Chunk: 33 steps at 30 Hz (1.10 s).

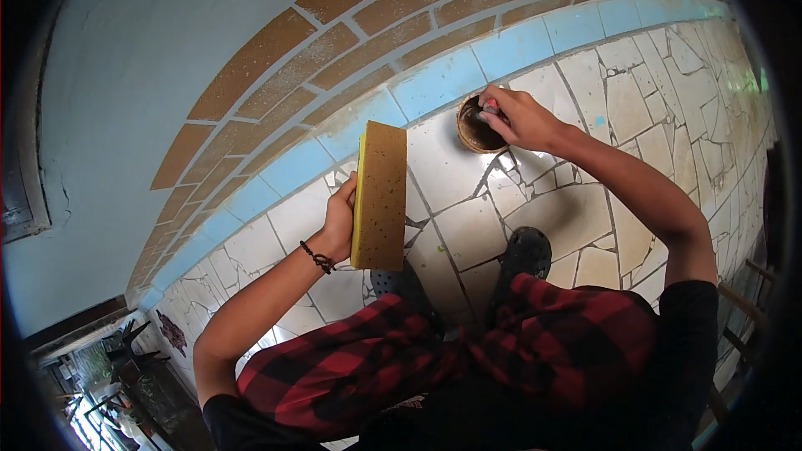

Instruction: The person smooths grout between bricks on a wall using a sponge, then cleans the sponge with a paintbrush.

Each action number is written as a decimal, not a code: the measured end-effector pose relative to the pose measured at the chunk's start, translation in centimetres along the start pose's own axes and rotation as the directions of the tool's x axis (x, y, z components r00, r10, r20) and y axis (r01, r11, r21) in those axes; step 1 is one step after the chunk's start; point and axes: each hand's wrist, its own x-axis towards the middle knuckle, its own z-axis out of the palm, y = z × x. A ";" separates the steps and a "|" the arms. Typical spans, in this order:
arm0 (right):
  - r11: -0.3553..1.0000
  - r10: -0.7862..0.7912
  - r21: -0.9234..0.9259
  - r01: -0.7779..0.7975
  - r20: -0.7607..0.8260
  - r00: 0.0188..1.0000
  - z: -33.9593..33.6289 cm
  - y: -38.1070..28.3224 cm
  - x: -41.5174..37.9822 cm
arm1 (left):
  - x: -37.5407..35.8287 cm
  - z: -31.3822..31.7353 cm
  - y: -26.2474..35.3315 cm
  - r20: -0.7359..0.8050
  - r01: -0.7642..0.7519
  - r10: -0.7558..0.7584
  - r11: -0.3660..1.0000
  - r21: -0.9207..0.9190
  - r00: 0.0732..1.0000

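Note:
My left hand is closed behind a yellow plastering float, held upright with its flat, brown-speckled face towards me. Its handle and most of my fingers are hidden behind the board. Over a small round tub on the floor, my right hand is closed round a tool with a red part on its handle. The tool's working end is down in the tub, so I cannot make out its kind. Dark brown, wet-looking material coats the inside of the tub.
A pale wall with brown brick-pattern bands curves across the front. Blue tiles run along its foot. Broken-tile paving covers the floor. My dark clogs stand near the tub. Dark furniture shows at lower left.

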 end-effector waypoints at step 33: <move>0.727 0.485 0.634 -0.263 -0.202 0.851 -1.6 3.3 0.0 | 0.1 0.3 -0.3 -0.029 -0.020 0.019 1.000 -0.013 0.999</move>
